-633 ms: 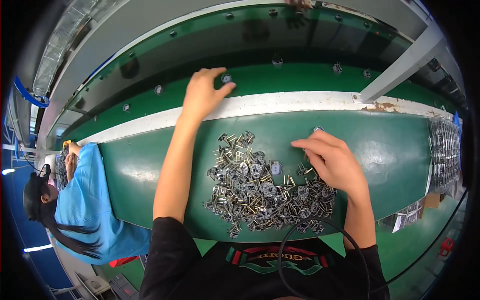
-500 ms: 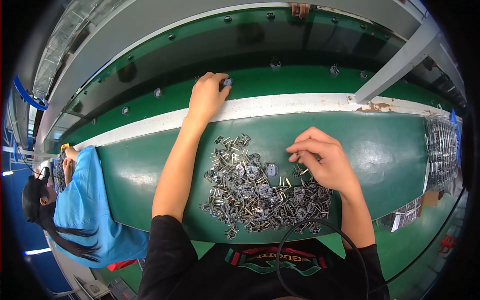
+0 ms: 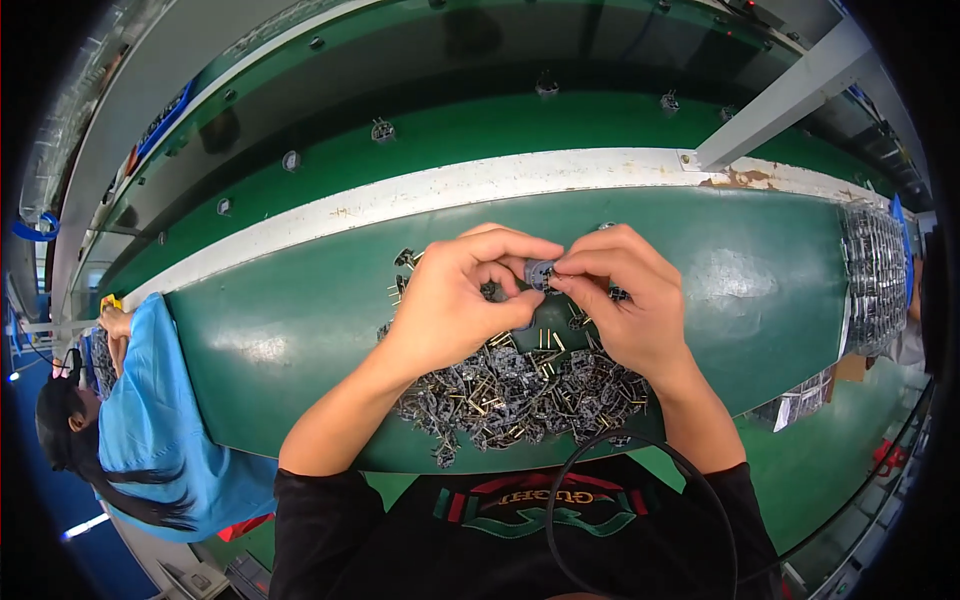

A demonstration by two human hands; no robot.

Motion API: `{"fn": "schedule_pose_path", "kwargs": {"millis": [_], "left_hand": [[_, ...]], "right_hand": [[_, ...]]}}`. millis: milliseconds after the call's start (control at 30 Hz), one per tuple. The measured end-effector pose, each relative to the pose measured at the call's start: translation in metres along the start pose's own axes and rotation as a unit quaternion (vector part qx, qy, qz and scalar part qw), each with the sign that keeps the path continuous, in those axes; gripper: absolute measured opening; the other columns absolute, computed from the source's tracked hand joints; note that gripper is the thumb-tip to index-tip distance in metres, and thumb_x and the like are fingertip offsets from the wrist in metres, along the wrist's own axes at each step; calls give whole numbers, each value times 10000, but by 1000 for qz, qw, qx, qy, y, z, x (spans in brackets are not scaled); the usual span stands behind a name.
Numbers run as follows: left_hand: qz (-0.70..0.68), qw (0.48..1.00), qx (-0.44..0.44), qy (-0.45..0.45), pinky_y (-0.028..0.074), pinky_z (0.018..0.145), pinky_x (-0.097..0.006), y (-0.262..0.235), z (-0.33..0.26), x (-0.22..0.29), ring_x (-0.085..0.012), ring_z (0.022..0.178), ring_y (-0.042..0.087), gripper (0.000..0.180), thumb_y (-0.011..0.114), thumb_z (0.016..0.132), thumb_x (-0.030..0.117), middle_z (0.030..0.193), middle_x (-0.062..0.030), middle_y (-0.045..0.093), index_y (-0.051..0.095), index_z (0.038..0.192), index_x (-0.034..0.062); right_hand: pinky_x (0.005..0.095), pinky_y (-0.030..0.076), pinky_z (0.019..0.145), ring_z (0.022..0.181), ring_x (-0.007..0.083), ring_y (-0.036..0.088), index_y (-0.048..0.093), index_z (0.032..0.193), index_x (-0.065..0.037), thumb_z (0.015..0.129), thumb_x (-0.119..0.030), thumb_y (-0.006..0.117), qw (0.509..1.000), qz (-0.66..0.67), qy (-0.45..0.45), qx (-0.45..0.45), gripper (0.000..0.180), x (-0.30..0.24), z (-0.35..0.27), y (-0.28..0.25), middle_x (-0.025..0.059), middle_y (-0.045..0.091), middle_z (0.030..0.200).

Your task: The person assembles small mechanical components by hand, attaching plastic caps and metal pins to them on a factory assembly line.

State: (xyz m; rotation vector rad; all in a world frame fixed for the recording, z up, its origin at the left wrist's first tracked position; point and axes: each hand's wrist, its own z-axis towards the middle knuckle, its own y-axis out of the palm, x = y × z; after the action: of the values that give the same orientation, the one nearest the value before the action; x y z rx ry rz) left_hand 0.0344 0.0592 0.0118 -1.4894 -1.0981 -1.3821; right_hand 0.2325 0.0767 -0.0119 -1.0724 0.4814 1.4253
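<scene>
Above the table, in front of me, my left hand (image 3: pixel 450 295) pinches a small grey round plastic housing (image 3: pixel 540 273) between thumb and fingers. My right hand (image 3: pixel 635 300) meets it there, its thumb and fingertips pressed together at the housing's right side. Whatever those right fingertips grip is too small and covered to name. Beneath both hands spreads a heap of small dark plug parts with brass-coloured pins (image 3: pixel 510 395). A few more of these parts lie loose around my fingers, partly hidden.
Beyond a white ledge (image 3: pixel 470 178) runs a green belt (image 3: pixel 450 140) carrying several spaced small parts. A grey post (image 3: pixel 785 100) stands on the ledge. Stacked clear trays (image 3: pixel 875 280) sit at the right end. A person in blue (image 3: pixel 170 400) works at left; a black cable (image 3: pixel 565 480) hangs near me.
My left hand has come back from the belt to the table with the grey housing. My right hand has shifted slightly to meet it. The view has moved a little.
</scene>
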Motion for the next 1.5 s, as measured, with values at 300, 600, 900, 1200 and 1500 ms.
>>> {"fn": "schedule_pose_path", "kwargs": {"millis": [300,600,900,1200,1500], "left_hand": [[-28,1000,-11,-4,520,722,-230,3,-2,-7,-107,865,591,416,666,774,-175,1112,-111,625,664,1175,-68],[-53,995,46,-76,552,767,-236,-21,8,-13,-112,907,676,259,712,836,-53,1025,-112,696,714,1094,-39],[398,847,352,8,542,748,-338,-165,60,-53,-255,801,717,233,773,794,142,897,-148,731,761,991,19],[614,666,401,140,414,979,-421,-205,60,-72,-345,959,613,358,721,845,274,1040,-177,685,711,1163,110],[501,778,372,62,527,847,-383,-192,59,-67,-284,928,680,266,731,832,150,983,-142,727,719,1075,41]], "right_hand": [[278,481,555,690,174,611,718,905,-16,743,69,759,998,-53,-29,16,187,-1,-3,5,69,609,844],[336,496,602,721,225,615,720,986,-10,759,38,718,996,-85,-29,-24,233,-1,-5,13,81,629,869],[362,421,768,810,243,578,674,942,-68,691,-173,830,946,-222,-21,-235,313,-4,-14,19,33,590,836],[418,477,820,869,295,622,662,1024,-62,785,-47,690,962,-117,111,-220,240,-8,-3,-4,90,621,889],[379,447,748,792,267,606,723,874,-53,740,-163,761,930,-260,82,-244,178,-1,7,-46,62,632,782]]}}
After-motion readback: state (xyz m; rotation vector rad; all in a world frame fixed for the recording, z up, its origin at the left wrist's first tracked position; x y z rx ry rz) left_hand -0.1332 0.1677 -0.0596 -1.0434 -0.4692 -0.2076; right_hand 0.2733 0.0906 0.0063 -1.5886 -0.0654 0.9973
